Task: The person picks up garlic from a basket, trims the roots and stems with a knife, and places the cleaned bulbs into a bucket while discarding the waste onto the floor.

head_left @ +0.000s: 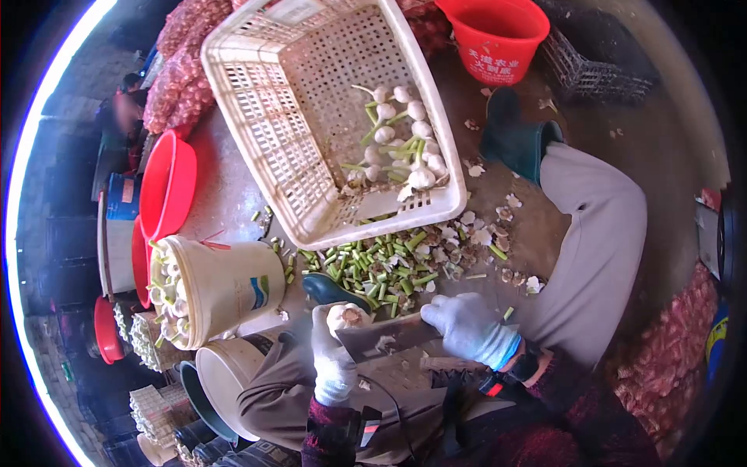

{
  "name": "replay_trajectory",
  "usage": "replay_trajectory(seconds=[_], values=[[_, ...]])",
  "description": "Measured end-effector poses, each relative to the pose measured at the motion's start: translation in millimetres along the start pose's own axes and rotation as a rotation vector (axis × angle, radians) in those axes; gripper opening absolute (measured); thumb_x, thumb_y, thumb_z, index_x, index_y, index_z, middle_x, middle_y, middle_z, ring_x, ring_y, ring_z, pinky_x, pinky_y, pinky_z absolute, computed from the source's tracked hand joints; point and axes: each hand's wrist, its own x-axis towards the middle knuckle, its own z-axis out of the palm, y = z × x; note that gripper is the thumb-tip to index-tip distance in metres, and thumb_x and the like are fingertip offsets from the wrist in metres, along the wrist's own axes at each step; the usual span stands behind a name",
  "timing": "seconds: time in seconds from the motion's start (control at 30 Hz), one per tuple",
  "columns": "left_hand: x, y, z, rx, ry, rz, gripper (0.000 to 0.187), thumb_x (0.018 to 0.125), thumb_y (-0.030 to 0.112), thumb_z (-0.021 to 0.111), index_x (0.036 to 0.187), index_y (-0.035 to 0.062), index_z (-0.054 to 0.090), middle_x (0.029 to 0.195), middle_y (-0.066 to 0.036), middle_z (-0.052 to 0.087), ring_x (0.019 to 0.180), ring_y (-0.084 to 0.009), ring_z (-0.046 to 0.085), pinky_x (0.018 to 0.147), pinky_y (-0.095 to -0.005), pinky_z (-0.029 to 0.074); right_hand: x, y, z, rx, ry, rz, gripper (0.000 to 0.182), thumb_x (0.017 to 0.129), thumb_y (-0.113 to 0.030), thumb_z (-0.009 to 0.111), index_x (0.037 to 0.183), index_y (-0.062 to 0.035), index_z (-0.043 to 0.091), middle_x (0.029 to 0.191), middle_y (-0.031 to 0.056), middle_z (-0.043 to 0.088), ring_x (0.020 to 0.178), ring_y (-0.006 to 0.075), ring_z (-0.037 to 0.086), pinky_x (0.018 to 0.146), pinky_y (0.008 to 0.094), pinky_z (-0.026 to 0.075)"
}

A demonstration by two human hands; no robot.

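My left hand (332, 366), in a whitish glove, is closed round a garlic bulb (348, 317) with its root side showing. My right hand (472, 327), gloved too, grips the end of a wide dark blade (393, 338), whose other end reaches the bulb. Beyond my hands, cut green stems (389, 265) and pale skins lie scattered on the floor. A white slatted crate (272, 140) stands tilted in view above them, with several garlic bulbs (421, 177) with stems at its right side.
A white bucket (233, 288) full of garlic stands at the left, near red basins (167, 183). A red bucket (498, 39) is at the top right. Net sacks (677, 350) lie at the right edge. Another person (124, 113) is at the far left.
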Motion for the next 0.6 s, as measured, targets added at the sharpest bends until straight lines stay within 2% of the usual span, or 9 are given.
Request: replay_trajectory(seconds=[0.13,0.2,0.23,0.27,0.33,0.4,0.47,0.53,0.6], values=[[11,-15,12,-0.170,0.090,-0.145,0.043,0.074,0.020,0.073,0.104,0.0032,0.047,0.093,-0.004,0.056,0.085,-0.0119,0.057,0.072,-0.0256,0.050,2,21,21,-0.024,-0.027,0.062,0.009,0.074,-0.009,0.054,0.081,-0.0120,0.059,0.070,0.0099,0.058,0.064,0.0305,0.062,0.053,0.0418,0.048],[10,-27,13,-0.181,0.137,-0.130,0.045,0.073,0.022,0.074,0.104,0.0019,0.047,0.091,-0.004,0.057,0.083,-0.0120,0.057,0.071,-0.0255,0.049,3,29,32,-0.029,-0.056,0.106,0.009,0.074,-0.009,0.053,0.080,-0.0107,0.060,0.073,0.0106,0.060,0.067,0.0310,0.064,0.055,0.0430,0.049],[11,-23,13,-0.123,0.088,-0.115,0.047,0.070,0.020,0.075,0.104,0.0015,0.048,0.091,-0.004,0.058,0.082,-0.0122,0.056,0.072,-0.0255,0.048,5,35,39,-0.034,-0.018,0.199,0.009,0.074,-0.012,0.055,0.078,-0.0104,0.062,0.073,0.0130,0.063,0.069,0.0325,0.065,0.057,0.0439,0.050],[12,-13,13,-0.059,0.035,-0.090,0.049,0.067,0.017,0.076,0.104,0.0011,0.048,0.091,-0.004,0.058,0.080,-0.0123,0.056,0.072,-0.0254,0.048,9,62,48,-0.170,-0.234,0.411,0.011,0.071,-0.016,0.057,0.078,-0.0095,0.064,0.072,0.0165,0.065,0.069,0.0349,0.065,0.060,0.0450,0.051],[11,-3,13,-0.209,0.029,-0.049,0.054,0.057,0.006,0.073,0.105,0.0019,0.049,0.093,-0.005,0.057,0.083,-0.0132,0.055,0.077,-0.0263,0.046,12,68,55,-0.101,-0.085,0.463,0.014,0.071,-0.018,0.058,0.080,-0.0092,0.065,0.070,0.0185,0.064,0.069,0.0367,0.065,0.062,0.0459,0.052],[13,-3,12,-0.324,0.037,-0.081,0.054,0.059,0.006,0.074,0.108,0.0015,0.050,0.095,-0.005,0.056,0.088,-0.0137,0.055,0.079,-0.0266,0.046,16,39,27,-0.035,-0.064,0.506,0.017,0.073,-0.019,0.057,0.083,-0.0083,0.066,0.073,0.0188,0.065,0.071,0.0368,0.065,0.064,0.0465,0.052],[16,4,17,-0.264,0.081,-0.106,0.060,0.062,0.004,0.075,0.116,0.0003,0.049,0.101,-0.006,0.056,0.092,-0.0148,0.055,0.082,-0.0278,0.047,9,24,15,0.003,-0.181,0.584,0.023,0.075,-0.022,0.058,0.092,-0.0088,0.067,0.078,0.0183,0.066,0.074,0.0360,0.065,0.068,0.0456,0.051],[22,-12,12,0.097,0.106,-0.035,0.068,0.066,0.000,0.072,0.128,-0.0007,0.043,0.108,-0.008,0.054,0.097,-0.0174,0.055,0.086,-0.0309,0.047,1,19,18,0.193,-0.143,0.658,0.025,0.075,-0.021,0.058,0.093,-0.0076,0.066,0.078,0.0194,0.066,0.075,0.0368,0.065,0.067,0.0450,0.051],[28,-3,22,-0.359,0.143,-0.122,0.056,0.067,-0.006,0.065,0.120,0.0040,0.048,0.103,-0.006,0.055,0.091,-0.0183,0.058,0.082,-0.0334,0.052,-6,21,40,0.320,-0.047,0.717,0.024,0.075,-0.021,0.059,0.093,-0.0064,0.065,0.076,0.0194,0.065,0.073,0.0369,0.064,0.064,0.0435,0.050]])
